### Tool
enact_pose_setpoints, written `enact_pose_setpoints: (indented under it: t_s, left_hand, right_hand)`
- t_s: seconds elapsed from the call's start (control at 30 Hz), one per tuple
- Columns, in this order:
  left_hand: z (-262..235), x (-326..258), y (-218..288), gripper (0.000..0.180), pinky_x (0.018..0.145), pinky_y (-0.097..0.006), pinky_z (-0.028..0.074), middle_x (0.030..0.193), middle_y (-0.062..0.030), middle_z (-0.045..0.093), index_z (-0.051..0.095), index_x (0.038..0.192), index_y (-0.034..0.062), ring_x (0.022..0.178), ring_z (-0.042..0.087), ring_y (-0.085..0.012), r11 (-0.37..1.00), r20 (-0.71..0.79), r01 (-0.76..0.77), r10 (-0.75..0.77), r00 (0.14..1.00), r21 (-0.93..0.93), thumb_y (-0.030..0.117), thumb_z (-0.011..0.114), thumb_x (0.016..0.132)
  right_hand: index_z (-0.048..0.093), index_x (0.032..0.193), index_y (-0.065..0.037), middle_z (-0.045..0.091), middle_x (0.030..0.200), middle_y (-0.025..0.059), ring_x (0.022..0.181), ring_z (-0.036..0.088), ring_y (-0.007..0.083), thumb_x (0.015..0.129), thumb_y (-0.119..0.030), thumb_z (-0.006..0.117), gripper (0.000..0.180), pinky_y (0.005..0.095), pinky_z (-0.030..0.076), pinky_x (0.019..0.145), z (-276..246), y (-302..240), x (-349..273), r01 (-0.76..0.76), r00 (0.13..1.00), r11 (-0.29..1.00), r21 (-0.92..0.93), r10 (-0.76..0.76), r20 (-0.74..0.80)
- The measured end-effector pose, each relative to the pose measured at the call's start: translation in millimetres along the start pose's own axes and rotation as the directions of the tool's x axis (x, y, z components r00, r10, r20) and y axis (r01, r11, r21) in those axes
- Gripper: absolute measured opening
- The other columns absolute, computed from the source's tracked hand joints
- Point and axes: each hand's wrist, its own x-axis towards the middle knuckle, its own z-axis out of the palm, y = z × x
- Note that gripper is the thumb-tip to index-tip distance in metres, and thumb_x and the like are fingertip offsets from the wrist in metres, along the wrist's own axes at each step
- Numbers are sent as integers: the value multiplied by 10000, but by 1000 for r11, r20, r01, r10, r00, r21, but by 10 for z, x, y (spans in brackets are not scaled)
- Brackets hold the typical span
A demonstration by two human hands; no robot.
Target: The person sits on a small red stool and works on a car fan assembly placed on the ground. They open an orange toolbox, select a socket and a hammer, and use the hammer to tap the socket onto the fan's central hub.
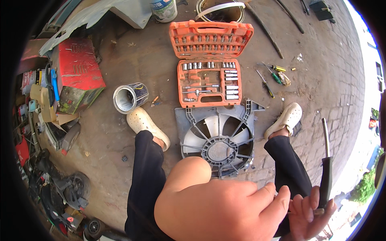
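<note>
In my right hand [309,215], at the lower right, is a screwdriver [327,172] with a black handle and a narrow metal shaft pointing up. Close beside it, my left hand [237,205] reaches across from the lower middle. Its finger and thumb are pinched together; what they hold is hidden. A slim metal piece shows below the right hand, too unclear to name. On the ground between my feet lies a cooling fan [219,150] in a grey plastic frame, partly covered by my left arm. Beyond the fan, an orange socket set case [180,86] lies open with sockets and ratchet parts.
A metal can [130,98] stands by my left shoe. Several screwdrivers [265,83] lie right of the case. Farther off are a white bucket [164,10], a coiled hoop [221,11] and a long rod [264,30]. A red metal box [78,66] and clutter line the left side.
</note>
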Motion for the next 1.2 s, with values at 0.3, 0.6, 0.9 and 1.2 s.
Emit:
enact_pose_setpoints:
  t_s: [0.3, 0.6, 0.9, 1.2]
  left_hand:
    - [128, 157, -371, 106, 471, -295, 471, 686, -61, 611, 607, 761, 39, 592, 622, -160, 963, 371, 22, -125, 920, 269, 122, 633, 700]
    - [581, 251, -1098, 138, 638, -438, 513, 731, -129, 646, 617, 812, 30, 715, 652, -337, 891, 322, 180, -330, 887, 416, 156, 659, 775]
    - [952, 239, -2127, 294, 817, -445, 505, 1050, -182, 645, 629, 1006, 2, 956, 629, -346, 710, 95, 603, -672, 734, 363, 202, 694, 801]
    - [1189, 89, -2956, 362, 916, -415, 479, 1197, -160, 591, 587, 1187, 27, 1068, 592, -338, 734, -418, 676, -637, 648, -69, 133, 659, 849]
  right_hand:
    - [432, 839, -141, 363, 553, -75, 668, 301, 112, 865, -512, 607, 412, 293, 253, 688, -72, -14, -2, -2, 1000, 1000, 10, 2, 17]
    - [438, 822, -132, 373, 552, -61, 667, 305, 117, 866, -480, 603, 388, 298, 257, 689, -43, -24, 13, -7, 1000, 999, 43, 6, 18]
    - [434, 821, -137, 378, 549, -63, 667, 312, 126, 866, -474, 601, 379, 306, 255, 697, -39, -21, 13, 1, 1000, 1000, 22, -2, 25]
    - [439, 840, -131, 381, 555, -62, 669, 311, 121, 871, -473, 604, 380, 308, 254, 699, -60, -16, 3, 0, 1000, 999, 36, -1, 18]
